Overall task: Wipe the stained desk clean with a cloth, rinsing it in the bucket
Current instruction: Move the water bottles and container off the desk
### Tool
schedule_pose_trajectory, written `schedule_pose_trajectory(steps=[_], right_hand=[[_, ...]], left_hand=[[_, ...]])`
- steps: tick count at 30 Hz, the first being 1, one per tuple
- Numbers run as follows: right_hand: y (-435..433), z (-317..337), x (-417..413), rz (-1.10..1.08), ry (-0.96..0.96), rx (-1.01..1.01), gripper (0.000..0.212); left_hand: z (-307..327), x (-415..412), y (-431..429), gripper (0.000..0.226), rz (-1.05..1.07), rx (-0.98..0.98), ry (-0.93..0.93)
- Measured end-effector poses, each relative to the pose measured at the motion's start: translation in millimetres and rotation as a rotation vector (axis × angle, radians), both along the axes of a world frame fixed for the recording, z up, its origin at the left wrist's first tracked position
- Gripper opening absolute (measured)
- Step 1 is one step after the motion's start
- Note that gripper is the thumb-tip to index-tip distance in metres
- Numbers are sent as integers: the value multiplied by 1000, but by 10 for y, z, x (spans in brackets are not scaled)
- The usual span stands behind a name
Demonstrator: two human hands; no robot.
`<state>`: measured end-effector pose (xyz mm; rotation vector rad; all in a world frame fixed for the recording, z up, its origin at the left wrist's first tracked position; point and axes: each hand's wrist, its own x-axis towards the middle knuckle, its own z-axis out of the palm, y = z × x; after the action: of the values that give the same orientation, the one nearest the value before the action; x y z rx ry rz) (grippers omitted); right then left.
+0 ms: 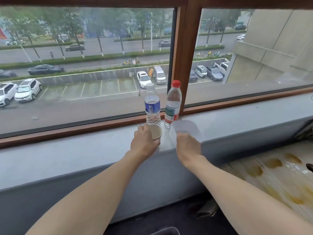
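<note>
The fingers (156, 142) of the left hand (144, 143) are wrapped round a paper cup (155, 131), which is held upright with its open mouth up, at the centre of the frame. Just right of it, the right hand (188, 146) is curled over the near rim of a translucent container (188, 128); the exact grip is blurred. Both are set on a grey window sill (67, 150). Directly behind them two capped bottles are stood upright against the wooden window frame (181, 56): a blue-labelled bottle (152, 106) behind the cup and a red-capped bottle (172, 106) beside it. The stained surface (279, 180) is seen at the lower right, below the sill and well apart from both hands, partly covered by the right forearm. Brown stains (272, 162) are spread over it, and its board lines are run diagonally toward the lower right corner.
</note>
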<state>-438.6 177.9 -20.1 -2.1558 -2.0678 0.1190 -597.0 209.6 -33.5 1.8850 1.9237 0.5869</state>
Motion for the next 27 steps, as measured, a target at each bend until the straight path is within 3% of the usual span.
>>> schedule_pose_trajectory(steps=[6, 11, 20, 24, 27], right_hand=[[8, -62, -100, 35, 33, -28, 28], [3, -64, -78, 23, 13, -33, 24], [-104, 54, 0, 4, -3, -18, 30], [-250, 155, 81, -7, 6, 18, 29], [-490, 207, 313, -20, 2, 33, 27]], left_hand=[[-25, -4, 77, 65, -44, 19, -44], [-18, -4, 46, 79, -58, 21, -60], [86, -12, -91, 89, 13, 86, 73], [269, 149, -233, 58, 40, 333, 12], [358, 532, -344, 32, -114, 357, -61]])
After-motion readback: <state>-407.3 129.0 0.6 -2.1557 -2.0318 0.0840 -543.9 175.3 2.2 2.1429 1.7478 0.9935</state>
